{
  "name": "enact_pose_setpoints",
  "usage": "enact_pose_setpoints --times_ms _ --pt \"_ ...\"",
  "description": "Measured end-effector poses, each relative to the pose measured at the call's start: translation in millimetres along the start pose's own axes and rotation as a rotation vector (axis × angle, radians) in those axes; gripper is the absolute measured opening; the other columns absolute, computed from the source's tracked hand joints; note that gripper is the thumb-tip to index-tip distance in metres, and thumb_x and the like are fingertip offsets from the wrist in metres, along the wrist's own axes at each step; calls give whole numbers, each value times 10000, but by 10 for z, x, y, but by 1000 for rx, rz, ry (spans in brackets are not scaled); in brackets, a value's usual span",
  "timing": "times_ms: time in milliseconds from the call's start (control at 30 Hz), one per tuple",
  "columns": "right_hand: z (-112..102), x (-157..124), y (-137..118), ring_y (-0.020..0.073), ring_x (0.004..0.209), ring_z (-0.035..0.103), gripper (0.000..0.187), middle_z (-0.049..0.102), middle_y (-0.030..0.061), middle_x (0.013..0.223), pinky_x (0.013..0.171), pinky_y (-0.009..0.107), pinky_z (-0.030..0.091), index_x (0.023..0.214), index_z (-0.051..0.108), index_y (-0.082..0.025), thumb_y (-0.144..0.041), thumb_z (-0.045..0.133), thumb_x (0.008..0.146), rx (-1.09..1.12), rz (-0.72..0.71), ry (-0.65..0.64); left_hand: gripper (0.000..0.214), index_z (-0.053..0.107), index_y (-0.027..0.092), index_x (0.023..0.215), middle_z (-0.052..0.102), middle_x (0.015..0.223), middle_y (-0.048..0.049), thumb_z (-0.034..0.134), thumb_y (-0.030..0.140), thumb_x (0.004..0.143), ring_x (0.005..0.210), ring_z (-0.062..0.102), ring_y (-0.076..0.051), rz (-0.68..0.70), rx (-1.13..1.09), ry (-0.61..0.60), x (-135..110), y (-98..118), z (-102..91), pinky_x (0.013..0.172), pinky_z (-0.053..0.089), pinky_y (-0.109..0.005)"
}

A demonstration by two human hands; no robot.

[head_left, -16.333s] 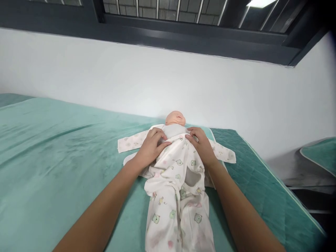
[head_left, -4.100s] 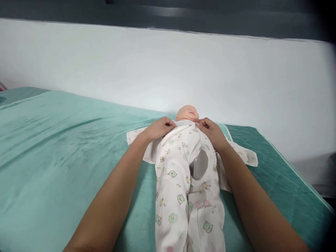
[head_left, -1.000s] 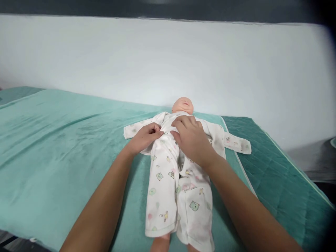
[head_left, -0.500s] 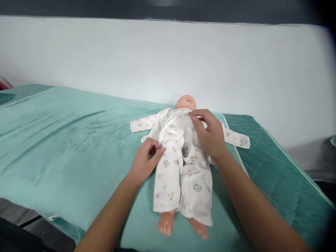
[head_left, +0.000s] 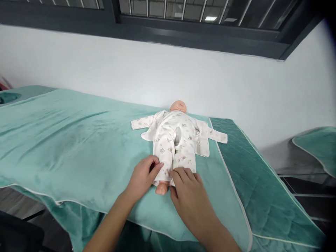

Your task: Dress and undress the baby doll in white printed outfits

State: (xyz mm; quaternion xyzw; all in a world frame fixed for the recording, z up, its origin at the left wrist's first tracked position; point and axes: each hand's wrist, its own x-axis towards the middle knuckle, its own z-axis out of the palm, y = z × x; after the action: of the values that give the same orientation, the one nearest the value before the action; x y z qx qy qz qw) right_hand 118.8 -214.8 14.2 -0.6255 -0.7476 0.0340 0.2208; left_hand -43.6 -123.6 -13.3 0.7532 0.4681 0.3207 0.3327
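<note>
A baby doll (head_left: 178, 105) lies on its back, its head by the wall and one bare foot (head_left: 162, 189) showing towards me. It wears a white printed long-sleeved top (head_left: 202, 140), spread open at the sides, and matching trousers (head_left: 165, 143). My left hand (head_left: 144, 176) is at the outer edge of the left trouser leg, thumb and forefinger closed on the cloth. My right hand (head_left: 190, 197) has its fingers curled over the lower end of the trouser legs, with the thumb below the hem. It hides the doll's other foot.
A light green sheet (head_left: 78, 157) covers the bed, over a darker quilted cover (head_left: 252, 182) on the right. A white wall (head_left: 105, 63) and a barred window (head_left: 183, 14) are behind. Another green-covered surface (head_left: 320, 143) stands at the right, and a dark chair (head_left: 18, 231) at lower left.
My right hand has come down from the doll's chest to the trouser hems. My left hand has slid lower along the trouser leg. The view has tilted up, showing the window.
</note>
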Motion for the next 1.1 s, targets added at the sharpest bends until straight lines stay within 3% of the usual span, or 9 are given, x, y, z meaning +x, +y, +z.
enact_pose_setpoints --times_ms 67,200,367,533,600,700,900,1033,1100 --pt "46 30 -34 275 923 573 128 670 63 957 780 434 378 959 622 -218 -134 547 897 -69 25 -1 268 516 211 828 573 784 3 456 440 954 741 515 -171 11 15 34 -11 3 22 672 386 -293" --pt "62 78 -35 251 883 566 173 664 44 863 768 411 357 931 629 -215 -105 496 920 -68 17 65 293 509 205 802 532 725 24 458 448 957 684 480 -147 -9 -68 43 -59 48 -8 649 376 -277" --pt "-122 37 -141 210 920 551 136 668 22 938 837 401 350 943 612 -213 -125 510 929 50 -148 201 291 518 204 816 523 739 24 474 457 953 698 482 -142 -6 -169 107 -217 66 -111 660 396 -270" --pt "-109 -1 -251 194 885 540 186 649 18 898 852 396 372 899 621 -216 -155 462 973 50 -304 113 246 520 205 800 575 812 -10 479 392 955 803 520 -185 0 63 258 -383 -163 -176 767 412 -333" --pt "-45 -49 -215 200 913 546 209 652 24 933 869 398 386 929 633 -222 -111 458 958 78 -274 96 229 520 202 769 596 878 -34 499 350 943 886 522 -211 69 191 232 -400 -243 -175 834 404 -372" --pt "12 -175 -99 217 1021 555 325 652 47 1088 898 404 413 1098 619 -236 -38 428 925 157 -169 154 214 521 205 772 612 947 -48 495 326 947 955 524 -224 121 207 206 -393 -247 -160 876 406 -393" --pt "54 -438 163 260 1119 555 329 602 97 1210 909 454 485 1257 522 -246 -166 520 938 174 14 293 182 571 223 939 617 985 -42 451 354 982 936 571 -189 133 22 177 -408 65 -144 815 451 -324" --pt "145 -562 317 285 1147 552 410 570 108 1230 929 489 509 1296 487 -269 -284 627 911 181 66 293 193 598 229 933 621 926 -30 453 347 985 883 579 -183 239 108 -20 -469 265 -93 785 452 -319" --pt "171 -597 368 293 1152 552 420 563 109 1226 932 498 512 1287 487 -272 -300 645 899 188 109 330 178 597 224 937 620 915 -35 466 336 980 875 571 -192 310 207 -31 -489 347 -55 785 444 -339"
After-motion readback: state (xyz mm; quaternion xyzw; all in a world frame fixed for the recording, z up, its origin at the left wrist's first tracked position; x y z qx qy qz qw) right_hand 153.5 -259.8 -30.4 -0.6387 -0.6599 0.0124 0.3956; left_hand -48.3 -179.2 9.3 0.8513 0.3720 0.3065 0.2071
